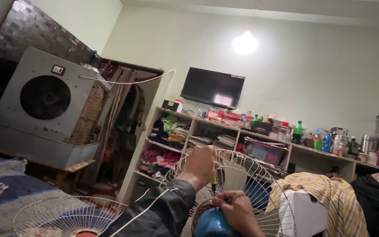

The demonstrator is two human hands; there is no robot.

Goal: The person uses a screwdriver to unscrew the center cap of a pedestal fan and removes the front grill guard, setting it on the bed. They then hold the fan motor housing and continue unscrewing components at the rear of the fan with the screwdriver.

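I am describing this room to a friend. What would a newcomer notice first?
At bottom centre, the left hand holds a yellow-handled screwdriver and the right hand steadies a blue fan motor against its wire fan guard. A bright lamp glows above the wall television.

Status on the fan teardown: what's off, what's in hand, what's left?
Done: one white wire fan guard lies detached on the bed. In hand: left hand drives a yellow-handled screwdriver at the blue fan motor housing, right hand steadying. Left: rear wire guard remains attached.
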